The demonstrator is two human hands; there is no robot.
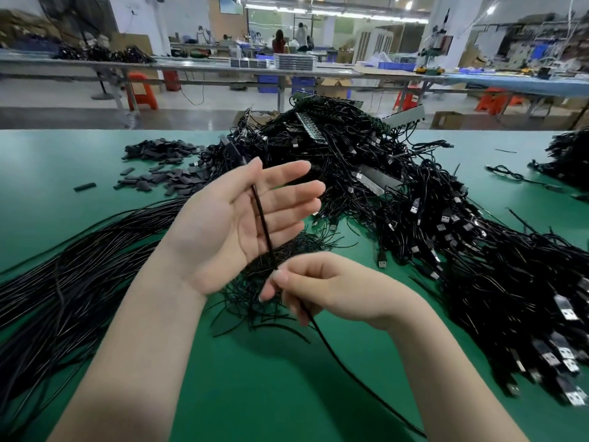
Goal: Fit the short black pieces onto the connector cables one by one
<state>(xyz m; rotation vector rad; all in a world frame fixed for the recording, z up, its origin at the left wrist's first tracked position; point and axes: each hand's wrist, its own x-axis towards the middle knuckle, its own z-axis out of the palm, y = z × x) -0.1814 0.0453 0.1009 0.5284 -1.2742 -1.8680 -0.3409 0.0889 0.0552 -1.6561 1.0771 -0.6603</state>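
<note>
On the left of the green bench mat [79,173] lies a long bundle of thin, glossy black cables [73,275], laid roughly parallel, probably so single strands pull free easily. Behind it sits a loose heap of short, flat black sleeve pieces [165,167], well within reach for picking one at a time.

The left hand [236,224] is held palm-up with its fingers straight and spread, holding nothing; one thin black cable [263,224] runs across it, its blurred tip [231,148] raised above the fingers (a sleeve may already sit there, I cannot tell).

The right hand [322,288] pinches that cable between thumb and forefinger, seemingly to keep it taut.

Further right sprawls a tangled heap of black USB-plug connector cables [430,218].
</note>
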